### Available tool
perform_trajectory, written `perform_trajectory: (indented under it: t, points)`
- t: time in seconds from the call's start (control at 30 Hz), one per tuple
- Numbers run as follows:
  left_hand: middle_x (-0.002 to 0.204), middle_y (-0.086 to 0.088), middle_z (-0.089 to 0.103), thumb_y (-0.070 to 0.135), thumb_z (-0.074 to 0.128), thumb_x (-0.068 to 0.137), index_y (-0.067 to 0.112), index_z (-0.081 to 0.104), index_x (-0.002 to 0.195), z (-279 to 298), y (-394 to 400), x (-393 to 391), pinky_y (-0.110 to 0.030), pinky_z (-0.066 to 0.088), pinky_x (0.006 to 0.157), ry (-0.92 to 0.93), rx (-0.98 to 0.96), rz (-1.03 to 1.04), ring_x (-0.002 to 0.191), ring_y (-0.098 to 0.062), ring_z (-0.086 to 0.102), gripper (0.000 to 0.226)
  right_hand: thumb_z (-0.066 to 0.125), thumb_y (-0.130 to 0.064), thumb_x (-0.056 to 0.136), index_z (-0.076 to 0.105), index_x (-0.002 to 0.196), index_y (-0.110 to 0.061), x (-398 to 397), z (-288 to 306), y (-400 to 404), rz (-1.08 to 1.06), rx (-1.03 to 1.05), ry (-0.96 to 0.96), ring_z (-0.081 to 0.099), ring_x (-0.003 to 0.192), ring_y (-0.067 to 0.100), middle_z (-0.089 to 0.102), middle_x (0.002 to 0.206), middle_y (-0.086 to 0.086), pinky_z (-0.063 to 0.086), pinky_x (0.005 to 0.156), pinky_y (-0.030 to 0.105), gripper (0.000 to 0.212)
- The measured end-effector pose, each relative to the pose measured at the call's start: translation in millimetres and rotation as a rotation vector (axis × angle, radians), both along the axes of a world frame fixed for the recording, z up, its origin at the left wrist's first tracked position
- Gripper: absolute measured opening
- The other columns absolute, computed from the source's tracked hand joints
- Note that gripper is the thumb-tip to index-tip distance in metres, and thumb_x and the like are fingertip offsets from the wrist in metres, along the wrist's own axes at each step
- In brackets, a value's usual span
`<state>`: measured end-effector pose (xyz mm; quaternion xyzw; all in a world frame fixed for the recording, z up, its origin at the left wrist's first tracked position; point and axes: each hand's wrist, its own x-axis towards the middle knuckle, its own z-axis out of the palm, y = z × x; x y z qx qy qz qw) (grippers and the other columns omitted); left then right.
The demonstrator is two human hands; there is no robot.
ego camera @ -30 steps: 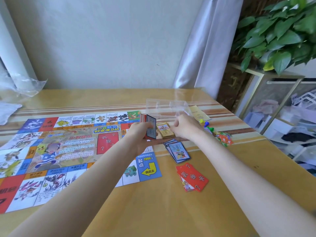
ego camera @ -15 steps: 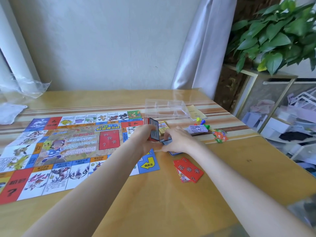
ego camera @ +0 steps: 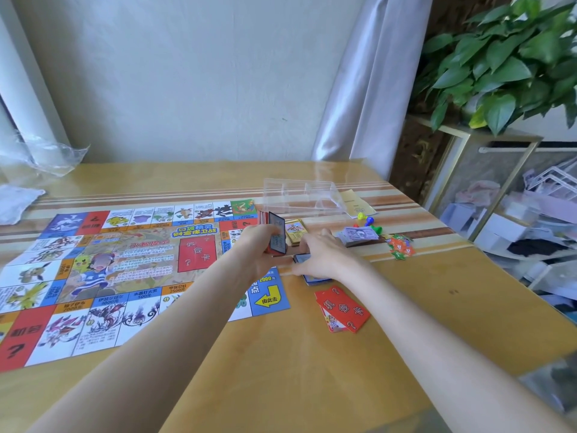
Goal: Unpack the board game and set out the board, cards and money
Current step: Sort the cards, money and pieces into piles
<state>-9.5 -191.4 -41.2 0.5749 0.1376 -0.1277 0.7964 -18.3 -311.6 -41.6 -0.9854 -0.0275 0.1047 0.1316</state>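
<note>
near the middle of the wooden table (ego camera: 281,364) i see my left hand (ego camera: 259,248) gripping a stack of cards (ego camera: 273,232) stood on edge, red backs toward 9 o'clock and a dark printed face toward 3 o'clock. my right hand (ego camera: 321,254) lies flat with fingers straight, pressing on the blue cards (ego camera: 313,278) that lie just at 3 o'clock of the board's corner. the game board (ego camera: 125,270) is unfolded flat across the table's 9 o'clock half, its blue start square with the yellow arrow nearest my wrists. at 5 o'clock of the right hand lies a small fanned pile of red chance cards (ego camera: 342,309). a stack of yellow cards (ego camera: 295,231) sits at 12 o'clock of the right hand, just beside the held stack. at 2 o'clock rests the purple paper money (ego camera: 359,235), with coloured pawns (ego camera: 368,221) just beyond it and a scatter of red and green tokens (ego camera: 401,246) at 3 o'clock of the money. a clear plastic tray (ego camera: 299,195) stands at 12 o'clock, a folded yellow leaflet (ego camera: 356,203) touching its 3 o'clock side.
</note>
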Motion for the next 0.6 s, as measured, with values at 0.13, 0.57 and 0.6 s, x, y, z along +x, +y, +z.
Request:
perform_trajectory:
  t: [0.13,0.57,0.6]
  points:
    - [0.090,-0.018,0.051,0.000,0.042,0.096,-0.001,0.038,0.131,-1.6,-2.9,1.1,-0.045,0.049,0.069,0.014,-0.018,0.001,0.072,-0.028,0.056,0.036,0.065,-0.042,0.082,0.044,0.127,-0.014,-0.5,3.8,-1.5,0.016,-0.013,0.030,0.048,0.112,0.029,0.036,0.131,0.009,0.045,0.088,0.038,0.057]
    - [0.119,-0.025,0.046,0.000,0.043,0.094,0.001,0.036,0.133,0.7,11.3,42.8,-0.045,0.050,0.079,0.030,-0.033,0.092,0.096,-0.036,0.051,0.039,0.059,-0.039,0.086,0.033,0.143,-0.025,75.9,8.7,14.2,-0.046,0.056,0.018,0.029,0.136,0.034,0.029,0.150,0.010,0.033,0.107,0.043,0.065]
    - [0.118,-0.025,0.045,0.000,0.042,0.095,0.001,0.037,0.132,0.9,10.7,46.0,-0.045,0.050,0.078,0.030,-0.055,0.096,0.094,-0.036,0.051,0.038,0.060,-0.039,0.084,0.030,0.145,-0.027,80.9,7.2,18.6,-0.044,-0.019,0.057,0.024,0.137,0.036,0.023,0.152,0.012,0.032,0.108,0.045,0.069]
